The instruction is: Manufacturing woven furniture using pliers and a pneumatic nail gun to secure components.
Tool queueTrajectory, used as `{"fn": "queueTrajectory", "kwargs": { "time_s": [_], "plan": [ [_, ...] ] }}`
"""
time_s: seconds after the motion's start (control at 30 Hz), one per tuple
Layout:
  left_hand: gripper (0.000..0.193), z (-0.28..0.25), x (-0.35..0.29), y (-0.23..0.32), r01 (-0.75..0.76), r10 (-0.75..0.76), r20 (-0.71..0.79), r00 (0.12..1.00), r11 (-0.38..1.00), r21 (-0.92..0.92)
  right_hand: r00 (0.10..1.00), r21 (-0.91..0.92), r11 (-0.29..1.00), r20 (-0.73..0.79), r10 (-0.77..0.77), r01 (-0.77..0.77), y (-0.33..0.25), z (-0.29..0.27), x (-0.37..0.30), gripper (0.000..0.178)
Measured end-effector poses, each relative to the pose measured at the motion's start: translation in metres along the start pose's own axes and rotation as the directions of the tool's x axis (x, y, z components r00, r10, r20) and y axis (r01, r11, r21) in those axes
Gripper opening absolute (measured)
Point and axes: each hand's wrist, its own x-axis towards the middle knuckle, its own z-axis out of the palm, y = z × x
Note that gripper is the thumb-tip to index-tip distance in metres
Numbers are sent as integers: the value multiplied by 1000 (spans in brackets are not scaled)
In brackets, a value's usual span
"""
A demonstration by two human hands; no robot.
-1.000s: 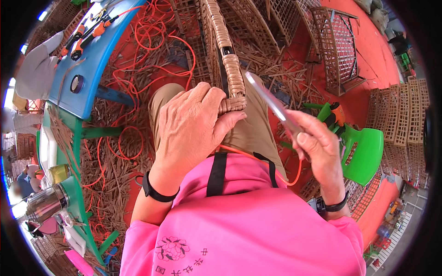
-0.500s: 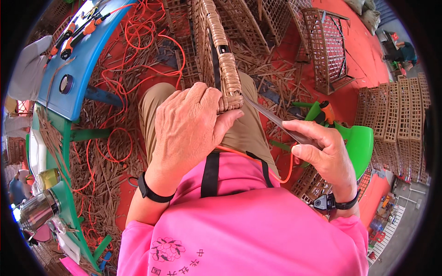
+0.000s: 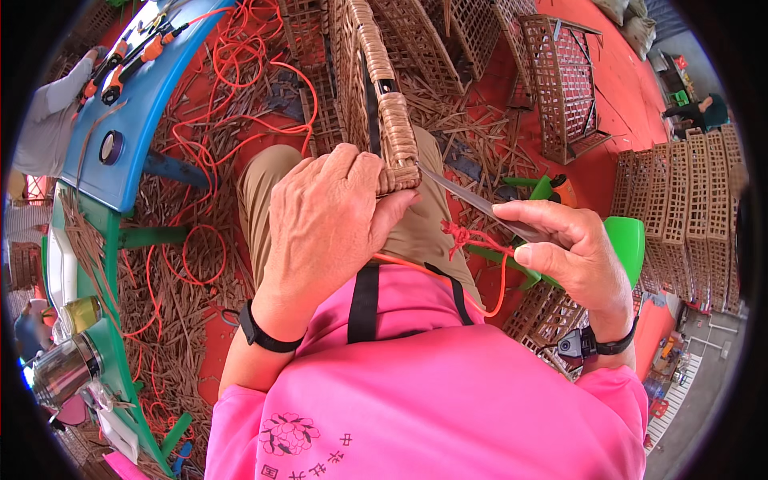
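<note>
A woven wicker piece (image 3: 393, 120) stands on edge between my knees, its wrapped rim running away from me. My left hand (image 3: 324, 220) is closed round its near corner, the thumb pressed along the underside. In my right hand (image 3: 572, 248), pinched between thumb and fingers, is a flat grey blade-like tool (image 3: 472, 198) that tapers toward the basket. Its tip meets the rim beside the corner, and whether it has gone into the weave I cannot tell. A knotted red cord (image 3: 472, 238) sticks out by my right thumb.
At the left, a blue table (image 3: 132, 152) carries orange-black tools (image 3: 136, 60) and a tape roll (image 3: 112, 147). A steel flask (image 3: 68, 370) stands below it. Orange hose (image 3: 240, 64) loops over cane scraps (image 3: 184, 320). Wicker panels (image 3: 560, 88) lean ahead; stacks (image 3: 680, 200) and a green stool (image 3: 626, 248) are right.
My right hand has shifted slightly to the right and turned, bringing the red cord into plain view. My left hand keeps its place on the wicker corner.
</note>
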Motion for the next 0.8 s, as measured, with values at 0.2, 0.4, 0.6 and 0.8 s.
{"fn": "queueTrajectory", "kwargs": {
  "time_s": [0.2,0.4,0.6,0.8],
  "plan": [
    [32,-1,0,0,-4,4,0,1000,1000,9,999,50,998,-3,47,-47,-2,0,1,40],
    [31,1,-1,-1,2,-2,17,1000,1000,2,999,-27,1000,33,-12,13,-13,-6,7,39],
    [29,-2,-1,0,0,0,37,999,1000,11,999,-219,975,-18,-30,25,-33,5,2,40],
    [28,3,-3,-2,-8,8,0,1000,1000,-21,960,-632,749,-28,-279,199,-25,40,-7,38]
  ]
}}
